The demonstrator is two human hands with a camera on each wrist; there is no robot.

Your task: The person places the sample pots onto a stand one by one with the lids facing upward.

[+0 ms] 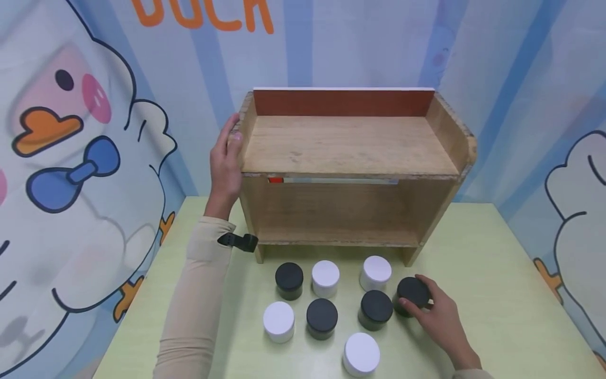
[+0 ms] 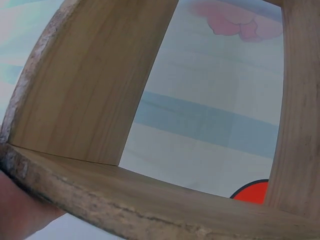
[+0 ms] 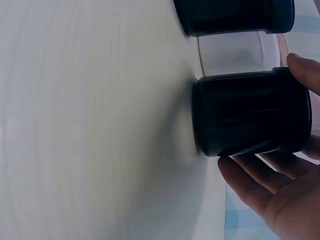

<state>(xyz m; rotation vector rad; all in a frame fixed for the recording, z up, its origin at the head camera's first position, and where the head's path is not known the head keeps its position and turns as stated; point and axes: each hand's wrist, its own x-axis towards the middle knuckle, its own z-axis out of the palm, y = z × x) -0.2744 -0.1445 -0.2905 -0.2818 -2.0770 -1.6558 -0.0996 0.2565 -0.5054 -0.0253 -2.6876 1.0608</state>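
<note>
Nearest the person, a white-lidded jar (image 1: 361,353) stands alone at the front of the pale green table (image 1: 497,273). Behind it runs a row of a white jar (image 1: 279,321), a black jar (image 1: 322,318) and another black jar (image 1: 376,309). At the right end of that group the right hand (image 1: 437,318) curls its fingers and thumb round the rightmost black jar (image 1: 413,293), which stands upright on the table; the right wrist view shows the fingers (image 3: 255,175) wrapped under its dark wall (image 3: 250,115), with a second dark jar (image 3: 235,15) just beside it. This held jar sits close to the neighbouring black jar, nearly touching it. Farther back a row of a black jar (image 1: 289,279) and two white jars (image 1: 325,278) (image 1: 375,272) stands just in front of the wooden shelf (image 1: 347,147), between the held jar's group and the lower compartment. The left hand (image 1: 225,163) rests against the shelf's left side panel, fingers fairly straight, thumb hooked over its edge; the left wrist view shows only that wooden edge (image 2: 150,205). Behind everything hangs a cartoon duck backdrop (image 1: 71,131).
</note>
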